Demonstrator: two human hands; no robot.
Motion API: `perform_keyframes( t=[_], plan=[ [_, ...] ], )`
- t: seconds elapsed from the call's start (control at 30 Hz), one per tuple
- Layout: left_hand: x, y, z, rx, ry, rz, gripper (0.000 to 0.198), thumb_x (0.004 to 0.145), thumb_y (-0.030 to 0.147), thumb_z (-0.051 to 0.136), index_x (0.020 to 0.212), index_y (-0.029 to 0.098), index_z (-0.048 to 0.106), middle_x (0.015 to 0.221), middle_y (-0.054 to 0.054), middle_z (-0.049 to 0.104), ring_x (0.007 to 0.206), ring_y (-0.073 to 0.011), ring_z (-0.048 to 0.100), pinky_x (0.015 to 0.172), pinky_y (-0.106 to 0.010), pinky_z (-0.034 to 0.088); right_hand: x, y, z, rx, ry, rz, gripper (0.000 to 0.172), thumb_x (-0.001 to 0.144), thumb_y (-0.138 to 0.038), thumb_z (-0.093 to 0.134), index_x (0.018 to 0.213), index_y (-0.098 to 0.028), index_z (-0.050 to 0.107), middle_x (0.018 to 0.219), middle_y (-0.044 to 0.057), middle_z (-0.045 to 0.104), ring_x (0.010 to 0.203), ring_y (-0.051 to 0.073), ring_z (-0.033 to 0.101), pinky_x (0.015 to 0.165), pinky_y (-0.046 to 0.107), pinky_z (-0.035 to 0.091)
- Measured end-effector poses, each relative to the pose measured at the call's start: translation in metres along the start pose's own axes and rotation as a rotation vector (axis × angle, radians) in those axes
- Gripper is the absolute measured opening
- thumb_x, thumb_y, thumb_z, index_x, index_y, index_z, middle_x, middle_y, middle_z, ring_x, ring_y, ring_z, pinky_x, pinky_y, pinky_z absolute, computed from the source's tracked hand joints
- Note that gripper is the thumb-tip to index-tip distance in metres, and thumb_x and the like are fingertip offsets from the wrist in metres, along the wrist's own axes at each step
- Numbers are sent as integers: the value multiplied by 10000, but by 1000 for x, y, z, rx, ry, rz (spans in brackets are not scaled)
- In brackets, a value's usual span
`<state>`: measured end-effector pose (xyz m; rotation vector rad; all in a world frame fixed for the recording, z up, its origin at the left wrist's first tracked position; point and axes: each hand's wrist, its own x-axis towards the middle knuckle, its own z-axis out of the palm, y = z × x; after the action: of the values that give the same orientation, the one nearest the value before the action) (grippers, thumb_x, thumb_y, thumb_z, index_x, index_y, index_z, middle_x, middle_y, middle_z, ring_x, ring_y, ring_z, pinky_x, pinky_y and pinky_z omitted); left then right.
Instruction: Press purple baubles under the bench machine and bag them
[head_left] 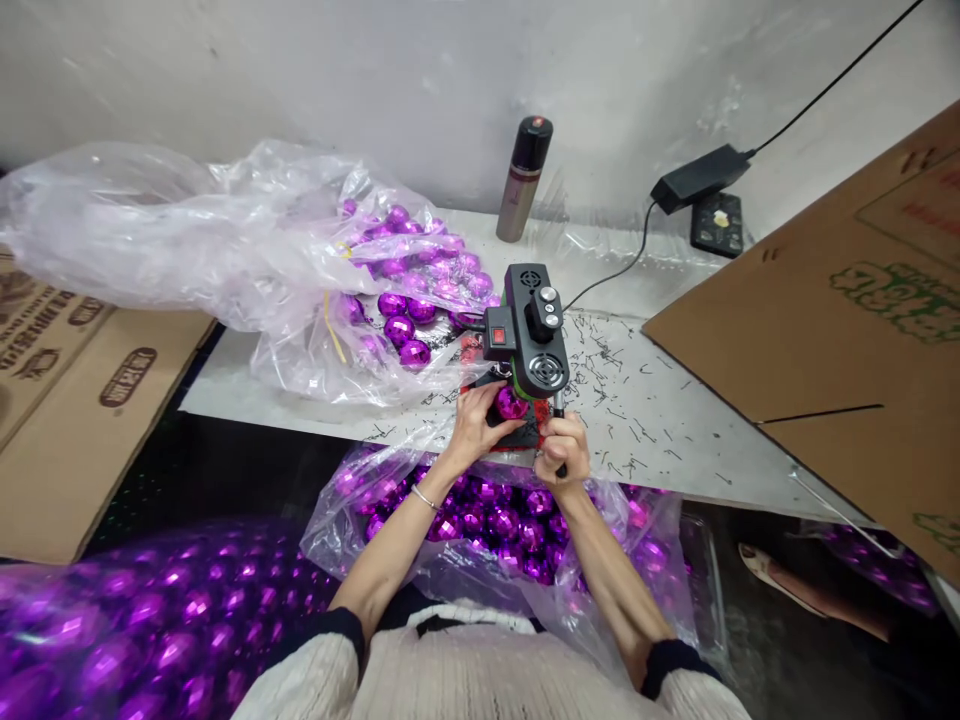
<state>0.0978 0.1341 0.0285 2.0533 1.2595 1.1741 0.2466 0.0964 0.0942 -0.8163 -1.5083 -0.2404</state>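
A small black machine (536, 335) with a red switch and round vents stands on the white table. Under its front end, my left hand (477, 422) holds a shiny purple ball (511, 402) between thumb and fingers, above a dark base with red parts. To the right of it, my right hand (564, 448) is wrapped round the machine's lever (559, 403), whose dark end shows below the fingers. Behind and left of my left hand, a clear plastic bag (300, 260) lies open with several purple balls (415, 353) in and by its mouth.
Another bag of purple balls (502, 522) sits below the table edge, with more at lower left. A spray bottle (523, 180) and a power adapter (701, 178) are at the back. Cardboard boxes (840, 330) flank the table (637, 450), which is strewn with small dark bits. Someone's foot shows at right.
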Motion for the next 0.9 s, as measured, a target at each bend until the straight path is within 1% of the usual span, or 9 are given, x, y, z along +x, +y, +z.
perform_keyframes(
  t=[0.17,0.3,0.43,0.5,0.53,0.63,0.73,0.8,0.9],
  plan=[
    [2,-2,-4,-58,-35,4,691,873,581,816,1413,192,631,1335,-173,730,1252,-336,693,1075,-507,529,31,-14,-5,24,52,95,423,1086,-259,420,666,-224,453,657,-27,549,555,108,515,546,296,401],
    [-31,3,-23,-74,-61,80,755,921,632,731,1509,197,543,1376,-190,704,1294,-342,675,1096,-540,538,59,-28,-11,25,32,218,408,1049,-215,492,642,-218,482,615,-23,549,583,124,569,531,288,385],
    [-56,8,-59,41,-132,176,1160,760,870,700,1640,185,379,1525,-238,595,1395,-408,600,1157,-614,494,58,-29,-13,49,4,216,391,1041,-208,504,650,-215,505,640,-10,580,597,127,577,548,294,400],
    [-39,4,-79,115,-70,175,1049,845,849,632,1636,203,391,1557,-223,573,1412,-397,585,1170,-617,483,53,-28,-12,57,5,199,389,1040,-210,501,651,-216,510,635,-10,574,603,133,582,558,299,407],
    [-23,1,-89,168,-16,150,847,950,754,584,1598,226,453,1539,-197,596,1406,-374,591,1172,-606,480,50,-27,-11,59,10,189,385,1038,-209,501,654,-217,512,631,-12,570,605,135,584,559,299,406],
    [39,-9,-114,445,68,-127,436,1064,372,561,1457,189,600,1511,-199,613,1410,-368,577,1196,-589,436,46,-24,-11,56,7,161,364,1030,-196,506,667,-217,522,646,-11,589,599,135,581,557,300,402],
    [81,-15,-129,656,-159,-365,384,963,218,701,1327,102,666,1342,-257,689,1285,-429,644,1121,-602,470,45,-23,-13,45,-19,140,348,1027,-187,502,681,-214,530,687,-3,621,607,132,589,567,298,418],
    [90,-17,-134,621,-234,-420,402,892,203,791,1268,104,690,1257,-242,718,1246,-429,666,1102,-578,488,47,-24,-14,40,-28,138,353,1032,-186,493,682,-213,524,690,-3,622,613,127,594,570,293,420],
    [81,-16,-134,218,-38,-431,466,868,303,841,1283,156,689,1268,-182,731,1254,-368,676,1116,-514,506,56,-28,-14,46,-20,165,372,1039,-180,491,668,-210,506,658,-9,597,611,122,591,568,288,411]
  ],
)
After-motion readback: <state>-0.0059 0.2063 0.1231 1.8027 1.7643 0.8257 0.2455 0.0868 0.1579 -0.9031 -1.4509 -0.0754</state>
